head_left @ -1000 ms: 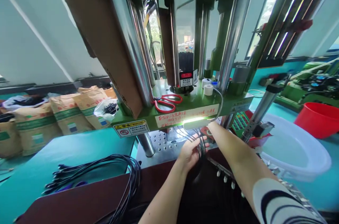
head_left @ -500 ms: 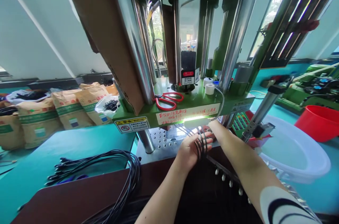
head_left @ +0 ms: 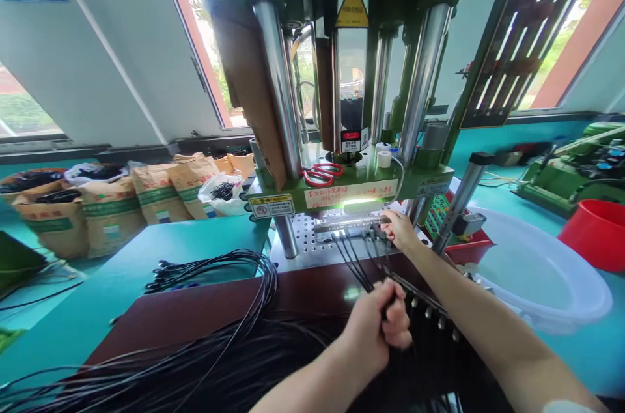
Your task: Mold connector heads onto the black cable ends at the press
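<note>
Left hand holding black cables, right hand pinching a metal bar.

The left hand (head_left: 375, 328) is forming a nearly closed fist on a few black cables (head_left: 360, 275) — these are running up and away from the grip to the metal bar (head_left: 349, 225), beyond and above the fist. They are looking light, smooth and bendy, perhaps a little slippery, so holding them bunched just below the bar should suit them better than taking single strands. The right hand (head_left: 399, 230) is closing thumb and fingers on the bar's right end; blur is hiding whether it is also touching a cable. Farther out, a loose cable pile (head_left: 234, 367) is lying left of the fist, and the green press (head_left: 420, 178) is standing behind the bar.
</note>
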Demonstrator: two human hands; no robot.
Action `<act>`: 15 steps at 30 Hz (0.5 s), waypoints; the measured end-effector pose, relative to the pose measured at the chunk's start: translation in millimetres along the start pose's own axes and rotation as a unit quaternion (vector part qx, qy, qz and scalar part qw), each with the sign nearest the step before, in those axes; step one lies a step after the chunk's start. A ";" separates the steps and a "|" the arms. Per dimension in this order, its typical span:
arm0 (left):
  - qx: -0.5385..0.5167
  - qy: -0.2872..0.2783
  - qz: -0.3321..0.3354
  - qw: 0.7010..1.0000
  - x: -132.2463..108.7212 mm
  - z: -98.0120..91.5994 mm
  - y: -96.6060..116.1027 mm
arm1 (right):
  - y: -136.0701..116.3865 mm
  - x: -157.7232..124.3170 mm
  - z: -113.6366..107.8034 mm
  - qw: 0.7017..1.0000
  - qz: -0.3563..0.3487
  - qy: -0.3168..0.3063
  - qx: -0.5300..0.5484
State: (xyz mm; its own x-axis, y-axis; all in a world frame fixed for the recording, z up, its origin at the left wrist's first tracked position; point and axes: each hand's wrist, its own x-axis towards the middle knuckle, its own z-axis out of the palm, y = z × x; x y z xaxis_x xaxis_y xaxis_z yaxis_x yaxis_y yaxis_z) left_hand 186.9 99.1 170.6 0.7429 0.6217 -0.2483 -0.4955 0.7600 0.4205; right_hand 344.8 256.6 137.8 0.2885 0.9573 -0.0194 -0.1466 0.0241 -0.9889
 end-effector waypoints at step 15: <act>0.092 0.290 0.656 0.691 -162.5 -74.1 260.1 | 13.2 -52.1 -78.4 0.982 0.018 -0.043 -0.182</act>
State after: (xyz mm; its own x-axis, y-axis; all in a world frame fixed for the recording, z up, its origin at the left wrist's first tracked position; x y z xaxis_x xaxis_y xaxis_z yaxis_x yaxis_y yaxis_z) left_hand -96.1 209.7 255.6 -0.6230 0.7643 0.1662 -0.4661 -0.5334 0.7058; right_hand 402.0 184.4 114.2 0.2053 0.9769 -0.0586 0.1975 -0.1000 -0.9752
